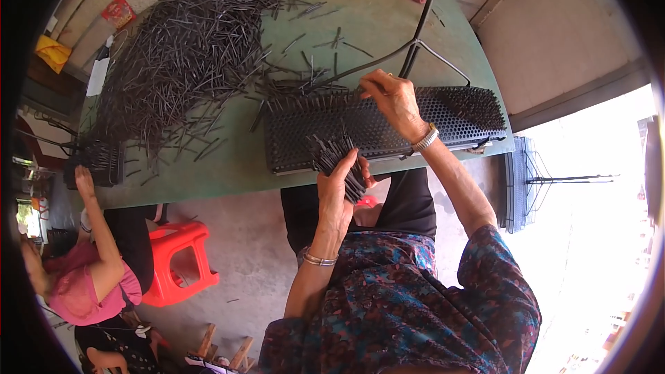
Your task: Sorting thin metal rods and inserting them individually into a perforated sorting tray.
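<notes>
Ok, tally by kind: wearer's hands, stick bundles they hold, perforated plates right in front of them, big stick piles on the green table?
Hands: left hand, right hand: 2
Bundle of thin black sticks in left hand: 1
Long perforated black plate: 1
Large black stick pile: 1
Total: 5

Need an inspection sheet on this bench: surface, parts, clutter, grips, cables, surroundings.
Surface: green tabletop, partly covered.
Job's things: bundle of thin black sticks; black perforated rectangular tray, dense with sticks at its right end.
Clutter: heap of loose black sticks, strays around it.
Grips: left grip closed around the bundle; right grip over the tray, any held stick unclear.
Cables: none certain; slim black branching rod or cable by the tray.
Surroundings: red plastic stool; pink-topped co-worker at left.
</notes>
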Tool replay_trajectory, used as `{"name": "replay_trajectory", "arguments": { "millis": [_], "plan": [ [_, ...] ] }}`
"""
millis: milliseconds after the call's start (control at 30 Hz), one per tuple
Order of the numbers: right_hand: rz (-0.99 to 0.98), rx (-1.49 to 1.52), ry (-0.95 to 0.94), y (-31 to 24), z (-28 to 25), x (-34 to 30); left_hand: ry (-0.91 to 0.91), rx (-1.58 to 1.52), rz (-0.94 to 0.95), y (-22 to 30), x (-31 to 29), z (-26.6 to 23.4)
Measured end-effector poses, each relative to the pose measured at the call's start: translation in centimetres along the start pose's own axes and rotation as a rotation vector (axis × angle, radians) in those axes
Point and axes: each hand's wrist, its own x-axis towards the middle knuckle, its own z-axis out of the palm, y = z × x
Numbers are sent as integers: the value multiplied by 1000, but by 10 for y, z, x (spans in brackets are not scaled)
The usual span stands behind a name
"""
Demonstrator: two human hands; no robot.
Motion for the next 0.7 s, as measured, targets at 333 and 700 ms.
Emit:
{"name": "replay_trajectory", "arguments": {
  "millis": [333,700],
  "plan": [
    [-171,-363,-78,7,-5,5,-27,6,-9,-3,0,5],
    [-50,-371,-20,3,3,-18,-19,27,35,-3,0,0]
  ]
}}
